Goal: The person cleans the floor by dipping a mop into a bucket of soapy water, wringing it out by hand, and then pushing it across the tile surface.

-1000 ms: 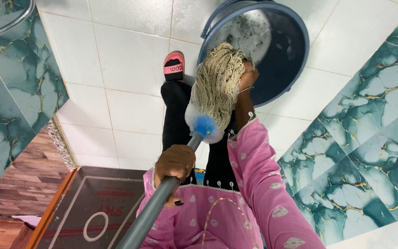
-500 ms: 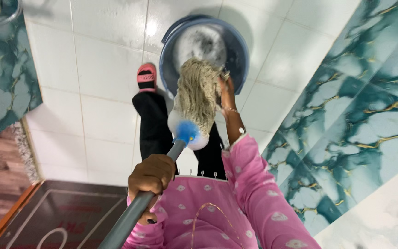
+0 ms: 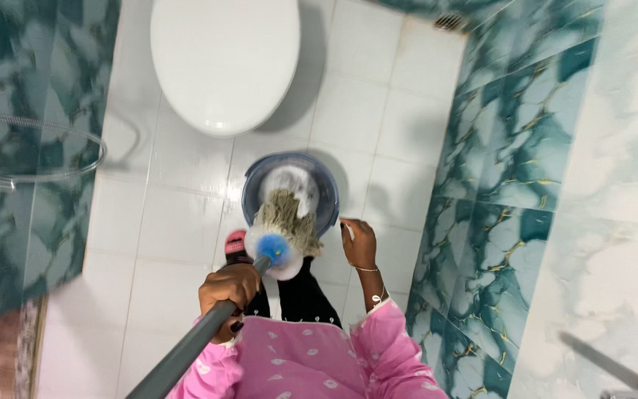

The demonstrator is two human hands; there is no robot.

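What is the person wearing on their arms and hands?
Both arms wear loose pink sleeves dotted with small pale shapes. The right hand is bare, with thin bracelets at its wrist. The left hand is bare too, its fingers tipped with dark nail polish.

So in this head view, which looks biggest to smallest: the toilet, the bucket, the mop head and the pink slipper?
1. White toilet
2. Blue bucket
3. Mop head, though it sits nearer the camera, so its rank is unsure
4. Pink slipper, mostly hidden
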